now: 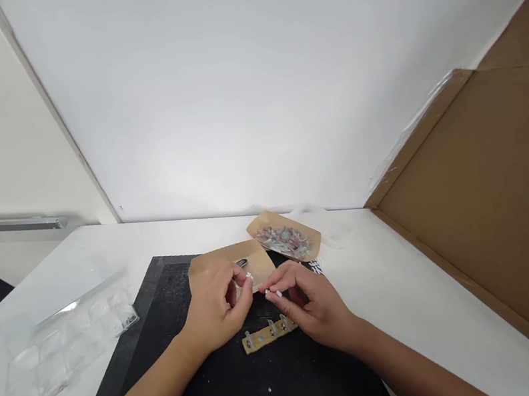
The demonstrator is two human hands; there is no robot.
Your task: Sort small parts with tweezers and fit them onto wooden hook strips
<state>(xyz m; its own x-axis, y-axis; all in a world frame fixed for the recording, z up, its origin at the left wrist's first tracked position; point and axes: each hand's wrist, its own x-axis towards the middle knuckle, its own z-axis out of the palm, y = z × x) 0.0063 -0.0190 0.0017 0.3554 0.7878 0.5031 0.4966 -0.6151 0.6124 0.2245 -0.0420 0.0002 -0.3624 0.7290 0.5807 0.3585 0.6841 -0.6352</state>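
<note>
Above the black mat (277, 392), my left hand (224, 303) pinches a small white piece (250, 276) between thumb and fingertips. Close by on its right, my right hand (306, 299) is closed on another small white piece (279, 294). Just below the hands lies a wooden strip (266, 338) with several clear upright clips on it; my right hand hides its right end. Behind my left hand is a brown paper tray (209, 263) with a dark metallic object (242, 263) in it.
A second paper tray (312, 234) holds many small clear and reddish pieces. Small white pieces (316, 266) lie beside it. At the left is a clear compartment box (62, 353) with its lid up. A cardboard panel (489, 207) stands at the right, a white wall behind.
</note>
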